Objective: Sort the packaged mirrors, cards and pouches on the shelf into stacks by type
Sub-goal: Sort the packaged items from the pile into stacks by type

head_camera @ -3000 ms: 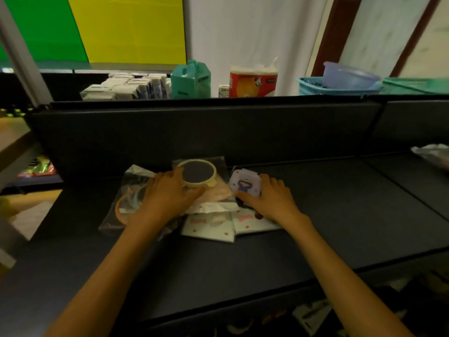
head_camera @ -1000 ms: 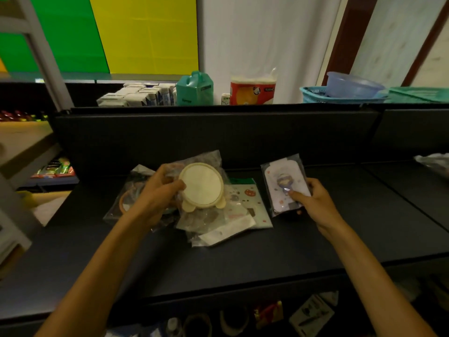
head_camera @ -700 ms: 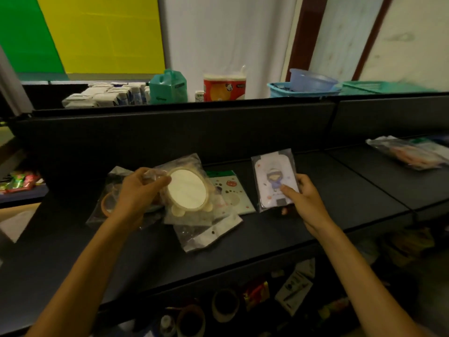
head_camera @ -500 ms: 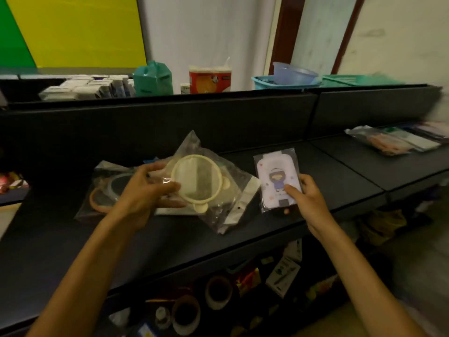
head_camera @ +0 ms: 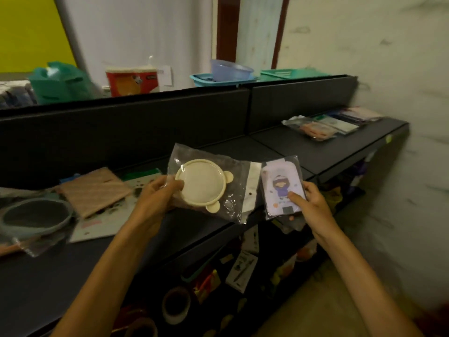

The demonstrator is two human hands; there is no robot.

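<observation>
While lifted off the shelf [head_camera: 328,152]: cream mirror [head_camera: 201,186] in left hand's [head_camera: 155,203] grip, card [head_camera: 281,189] in right's [head_camera: 309,203].

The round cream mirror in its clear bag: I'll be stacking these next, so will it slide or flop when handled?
The cream mirror looks rigid; its round frame keeps shape in the left hand. Its clear bag is glossy and loose, with a flap past the frame, so it probably flops and may slip on other bags. The small ears likely stop it rolling.
</observation>
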